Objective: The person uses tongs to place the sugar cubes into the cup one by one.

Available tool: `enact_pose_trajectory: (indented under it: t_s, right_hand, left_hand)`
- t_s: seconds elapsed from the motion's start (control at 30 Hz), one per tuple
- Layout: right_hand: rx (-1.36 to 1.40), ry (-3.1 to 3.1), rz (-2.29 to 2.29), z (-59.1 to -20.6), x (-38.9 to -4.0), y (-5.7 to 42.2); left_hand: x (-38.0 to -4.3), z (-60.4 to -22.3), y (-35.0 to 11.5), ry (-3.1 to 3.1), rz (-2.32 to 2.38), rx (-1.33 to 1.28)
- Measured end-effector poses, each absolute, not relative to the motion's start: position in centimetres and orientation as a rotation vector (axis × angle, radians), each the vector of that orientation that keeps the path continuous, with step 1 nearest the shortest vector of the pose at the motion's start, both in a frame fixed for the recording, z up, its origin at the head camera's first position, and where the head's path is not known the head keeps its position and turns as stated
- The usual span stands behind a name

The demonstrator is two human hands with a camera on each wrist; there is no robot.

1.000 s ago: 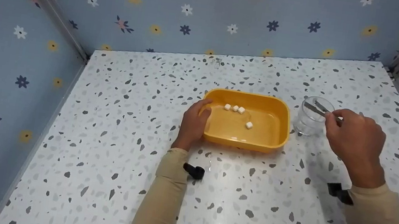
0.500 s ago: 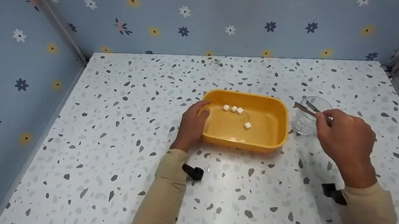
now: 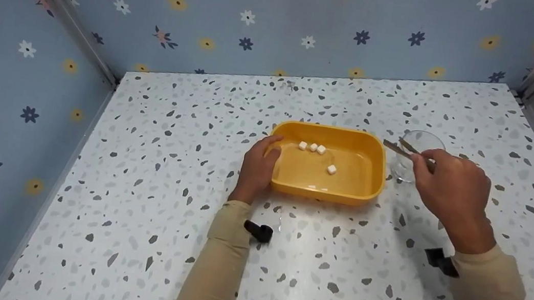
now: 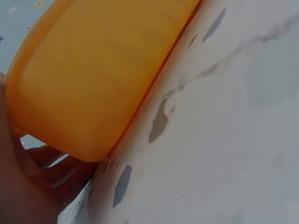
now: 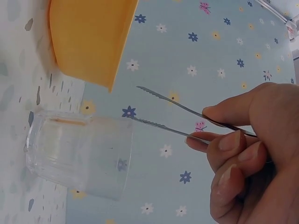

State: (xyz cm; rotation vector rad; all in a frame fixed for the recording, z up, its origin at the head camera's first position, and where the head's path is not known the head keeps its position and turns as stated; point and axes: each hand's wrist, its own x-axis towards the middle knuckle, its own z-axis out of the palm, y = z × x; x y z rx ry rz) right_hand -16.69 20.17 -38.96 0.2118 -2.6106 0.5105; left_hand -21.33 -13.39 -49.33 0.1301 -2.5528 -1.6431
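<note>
My left hand (image 3: 255,171) grips the left end of a yellow plastic tub (image 3: 323,195), thumb at the rim. In the left wrist view its fingers curl around the tub's outer wall. Several small white cubes (image 3: 331,169) lie in the tub, most near its back wall. My right hand (image 3: 452,195) pinches metal tweezers (image 5: 170,101) between thumb and fingers. Their serrated tips stand apart, with nothing between them, above a clear drinking glass (image 3: 402,170). The glass stands upright just right of the tub. A whitish patch shows near its base in the right wrist view, too blurred to identify.
The speckled white tabletop (image 3: 152,155) reaches back to a blue flowered wall panel (image 3: 283,23). Similar panels stand at the left and right sides. Black camera mounts (image 3: 260,232) sit at both wrists.
My right hand has moved left with the tweezers, bringing their tips from over the glass to near the tub's right rim. The left hand, tub and cubes stay in place.
</note>
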Motion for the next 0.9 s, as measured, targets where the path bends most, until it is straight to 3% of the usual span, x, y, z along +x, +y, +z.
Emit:
enact_pose_trajectory:
  t_s: [0.9]
  right_hand:
    - [0.354, -2.623, 0.546, -40.2, -16.6, 18.5]
  left_hand:
    - [-21.3, -49.3, -13.4, -2.537, -1.646, 0.100]
